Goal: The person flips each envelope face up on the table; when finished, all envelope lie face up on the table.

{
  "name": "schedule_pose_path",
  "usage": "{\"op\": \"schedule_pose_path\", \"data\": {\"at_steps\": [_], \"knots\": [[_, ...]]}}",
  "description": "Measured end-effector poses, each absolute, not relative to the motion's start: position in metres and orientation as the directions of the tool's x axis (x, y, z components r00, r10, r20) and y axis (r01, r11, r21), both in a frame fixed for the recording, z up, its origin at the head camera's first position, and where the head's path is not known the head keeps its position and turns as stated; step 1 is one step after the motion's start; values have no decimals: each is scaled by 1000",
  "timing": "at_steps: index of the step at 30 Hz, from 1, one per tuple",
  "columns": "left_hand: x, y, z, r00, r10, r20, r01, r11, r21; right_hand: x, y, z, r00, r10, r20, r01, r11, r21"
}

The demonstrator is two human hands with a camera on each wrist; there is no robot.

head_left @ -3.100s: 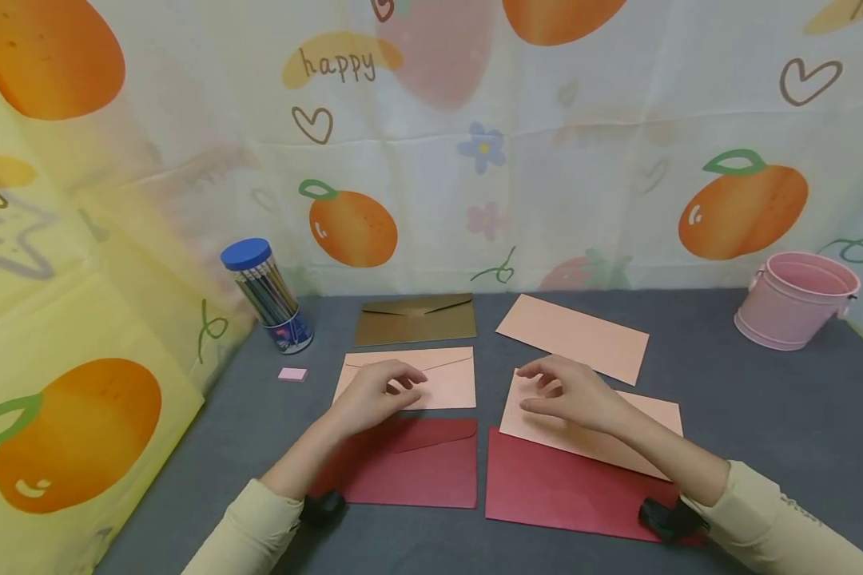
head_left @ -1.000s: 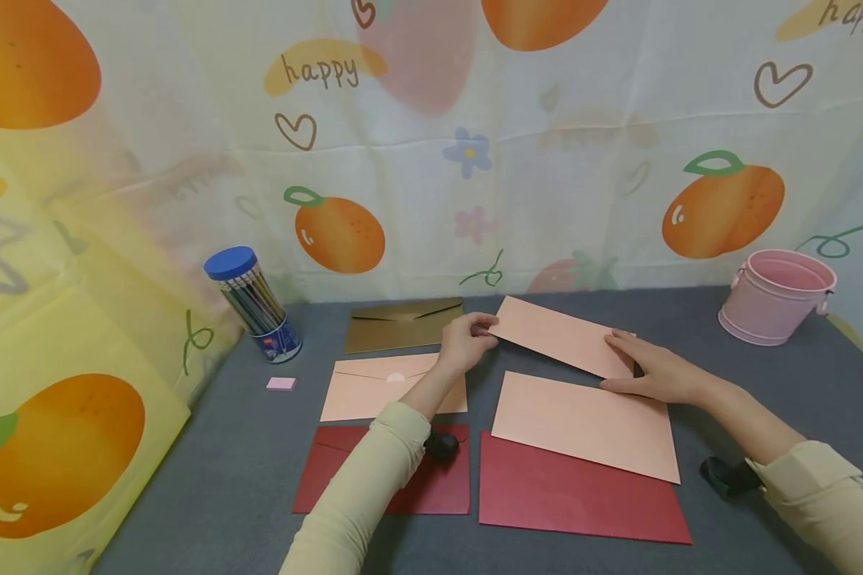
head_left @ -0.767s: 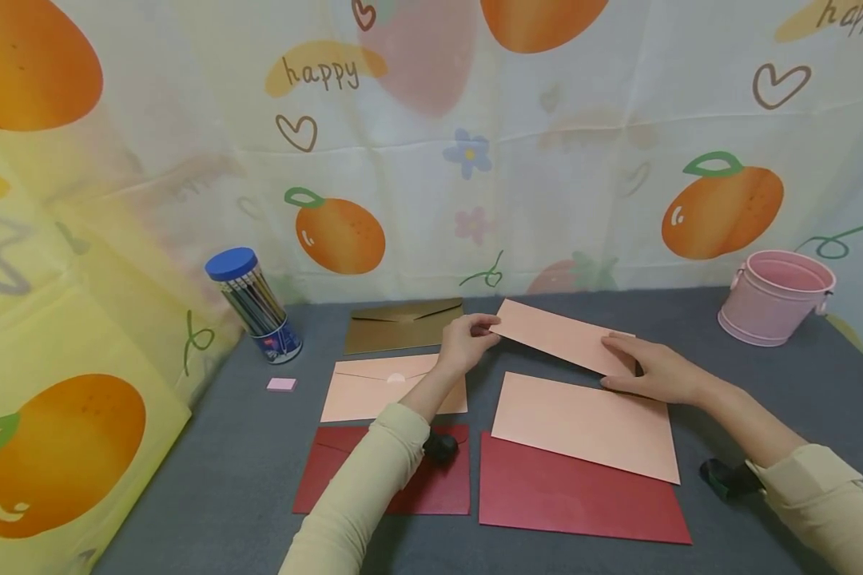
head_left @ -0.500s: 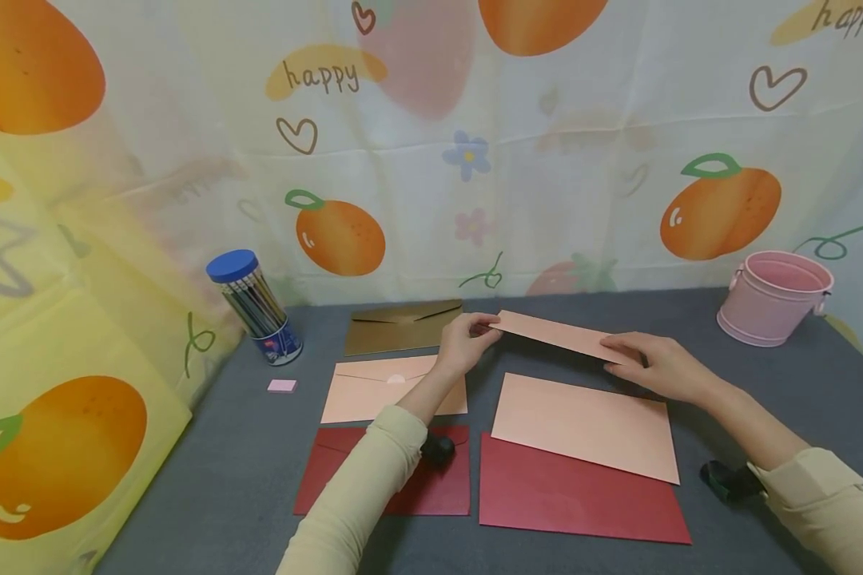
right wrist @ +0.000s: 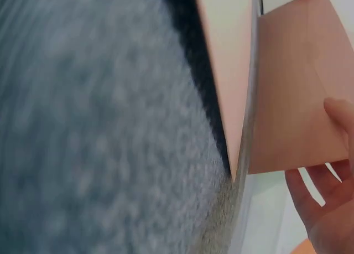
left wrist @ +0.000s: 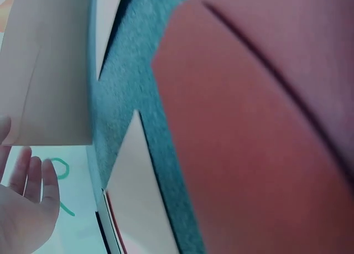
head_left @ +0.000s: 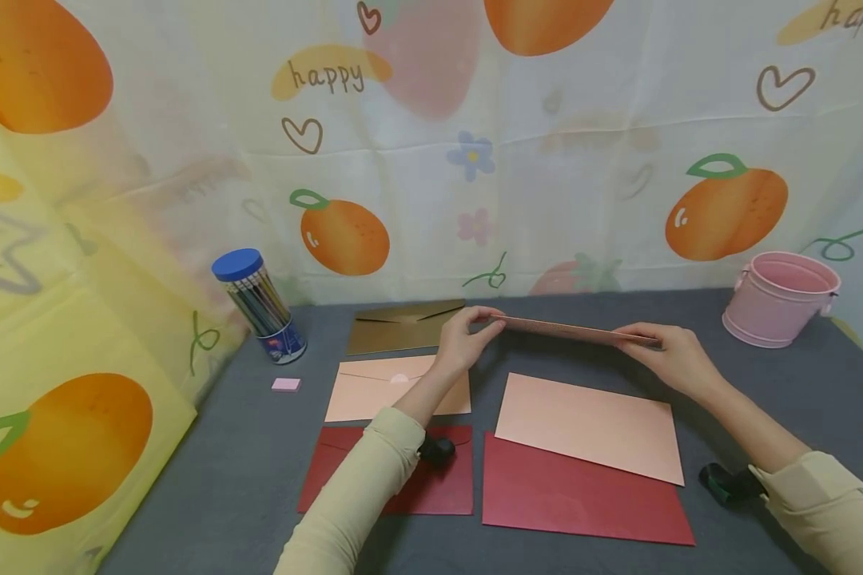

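Observation:
Both hands hold a pale pink envelope (head_left: 561, 329) up off the table, one at each short end. In the head view it is tipped almost edge-on; the right wrist view shows its broad face (right wrist: 293, 99) with a flap line. My left hand (head_left: 463, 339) pinches the left end, while my right hand (head_left: 672, 358) grips the right end between thumb and fingers. Below them another pink envelope (head_left: 590, 427) lies partly over a large red envelope (head_left: 582, 503). To the left lie a gold envelope (head_left: 403, 331), a pink envelope (head_left: 381, 387) and a red envelope (head_left: 431, 479).
A blue-lidded tub of pencils (head_left: 260, 307) stands at the back left, with a small pink eraser-like block (head_left: 285, 385) in front of it. At the back right stands a pink bucket (head_left: 782, 299). A patterned cloth (head_left: 546, 176) hangs behind the dark table (head_left: 208, 479).
Both hands reached to the far right pink envelope, gripped its ends and raised it. It has turned from lying flat to nearly edge-on in the head view.

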State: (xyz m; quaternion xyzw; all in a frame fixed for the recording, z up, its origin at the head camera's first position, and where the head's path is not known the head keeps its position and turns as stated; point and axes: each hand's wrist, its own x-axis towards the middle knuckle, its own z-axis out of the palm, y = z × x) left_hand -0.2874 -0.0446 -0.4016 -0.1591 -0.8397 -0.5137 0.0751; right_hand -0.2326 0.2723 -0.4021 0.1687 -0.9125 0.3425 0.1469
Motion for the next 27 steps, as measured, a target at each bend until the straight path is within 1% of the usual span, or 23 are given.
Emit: {"op": "schedule_pose_path", "data": {"at_steps": [4,9,14,19,24,27], "knots": [[-286,-41,-399,-942,162,292,332,350,876,-233,271,-399,-925,-138,355,-345,699,-627],[-286,-37,-399,-943,125,309,332,257,908,-234,270,-398,-947,-83,312,-286,662,-692],[-287,-39,-402,-947,112,300,318,220,922,-236,269,-396,-955,-70,287,-267,622,-736],[-288,-42,-405,-964,99,247,265,261,928,-237,270,-396,-969,-70,238,-227,636,-737],[-290,-45,-408,-978,113,177,206,348,915,-240,272,-400,-988,-51,147,-141,690,-710],[-292,-46,-412,-982,134,129,173,408,896,-242,273,-402,-992,-63,107,-120,703,-701]]}}
